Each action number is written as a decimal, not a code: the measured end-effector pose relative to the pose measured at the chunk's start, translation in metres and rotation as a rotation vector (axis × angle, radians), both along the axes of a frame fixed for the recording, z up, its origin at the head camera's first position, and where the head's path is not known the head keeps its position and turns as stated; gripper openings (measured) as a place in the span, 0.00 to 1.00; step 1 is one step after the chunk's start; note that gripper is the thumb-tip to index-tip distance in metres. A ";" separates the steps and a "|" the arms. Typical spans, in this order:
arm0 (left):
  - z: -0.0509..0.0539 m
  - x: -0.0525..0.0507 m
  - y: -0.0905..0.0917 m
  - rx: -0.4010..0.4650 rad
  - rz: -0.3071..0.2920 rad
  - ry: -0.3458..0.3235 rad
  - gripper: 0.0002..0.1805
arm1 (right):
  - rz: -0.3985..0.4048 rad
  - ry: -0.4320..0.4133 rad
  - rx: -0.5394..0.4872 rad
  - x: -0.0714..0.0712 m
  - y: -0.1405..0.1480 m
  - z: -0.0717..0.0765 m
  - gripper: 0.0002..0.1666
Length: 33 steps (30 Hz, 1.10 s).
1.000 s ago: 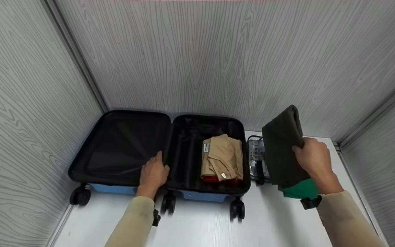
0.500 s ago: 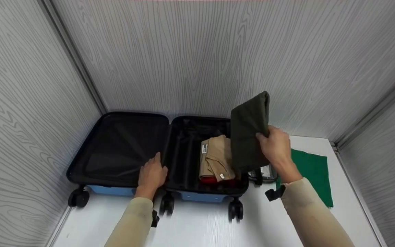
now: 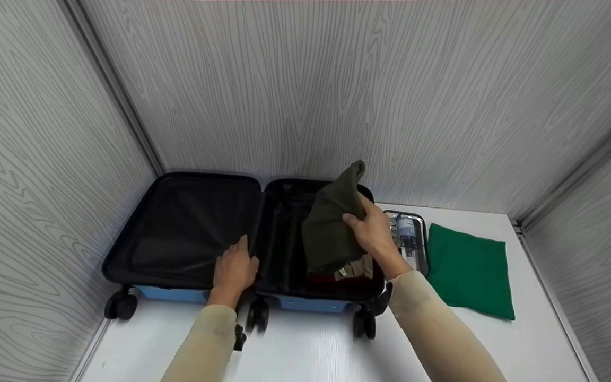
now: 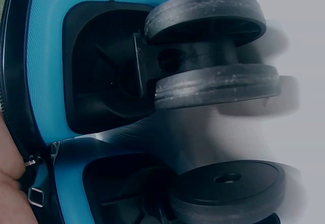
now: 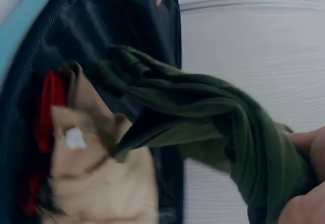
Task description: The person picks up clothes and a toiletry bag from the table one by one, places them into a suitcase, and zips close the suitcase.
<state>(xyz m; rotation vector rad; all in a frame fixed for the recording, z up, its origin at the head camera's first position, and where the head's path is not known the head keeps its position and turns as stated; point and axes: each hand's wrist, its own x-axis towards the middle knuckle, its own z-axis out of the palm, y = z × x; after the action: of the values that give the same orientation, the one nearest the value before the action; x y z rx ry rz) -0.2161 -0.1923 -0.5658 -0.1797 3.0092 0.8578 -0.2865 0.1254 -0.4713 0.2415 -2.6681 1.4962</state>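
My right hand (image 3: 373,227) grips a folded dark green garment (image 3: 331,228) at its right side, thumb on top, above the right half of an open blue suitcase (image 3: 313,304). In the right wrist view the garment's far end droops in loose folds. Beneath it lie a folded tan garment (image 5: 106,186) with a white label and some red cloth (image 5: 50,107); the dark green garment covers much of both in the head view. My left hand (image 3: 234,269) rests on the suitcase's middle edge where the two halves meet, beside a zipper pull (image 4: 32,161).
The suitcase's left half (image 3: 191,233) lies open with a black lining. Right of the suitcase are a clear case (image 3: 410,239) with small items and a bright green folded cloth (image 3: 470,273). Black wheels (image 3: 364,324) stick out in front. Grey wood-grain walls (image 3: 305,95) enclose the white surface.
My right hand has carried the dark green garment leftward from above the green cloth to over the tan garment, and its end now sags. My left hand has stayed put.
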 end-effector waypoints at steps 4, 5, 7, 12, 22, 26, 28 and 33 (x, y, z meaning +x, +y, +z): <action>-0.001 0.000 0.003 0.006 0.002 -0.003 0.36 | 0.031 -0.171 -0.172 -0.006 0.005 -0.034 0.44; -0.001 0.000 0.003 0.004 0.002 -0.005 0.36 | 0.013 -0.213 -0.182 -0.006 0.008 -0.044 0.45; 0.000 0.000 0.004 -0.002 -0.002 -0.009 0.36 | -0.037 -0.287 -0.176 -0.005 0.012 -0.060 0.46; 0.001 -0.001 0.005 -0.011 -0.006 -0.009 0.36 | -0.133 -0.270 0.086 0.000 0.015 -0.075 0.48; 0.001 -0.001 0.006 -0.016 -0.011 0.002 0.36 | -0.201 0.026 0.501 0.018 0.000 -0.086 0.43; 0.001 -0.001 0.005 -0.018 -0.016 0.011 0.36 | -0.215 0.124 0.586 0.022 -0.003 -0.089 0.29; 0.001 -0.001 0.005 -0.019 -0.020 0.007 0.36 | -0.225 0.155 0.623 0.023 -0.004 -0.089 0.20; 0.002 -0.002 0.004 -0.018 -0.021 -0.007 0.37 | -0.236 0.192 0.681 0.024 -0.004 -0.091 0.07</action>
<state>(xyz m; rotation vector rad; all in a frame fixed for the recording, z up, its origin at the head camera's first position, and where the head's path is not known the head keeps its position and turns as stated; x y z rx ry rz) -0.2178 -0.1881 -0.5639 -0.1512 3.0075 0.8271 -0.2623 0.1214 -0.5619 0.0890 -2.8137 0.4406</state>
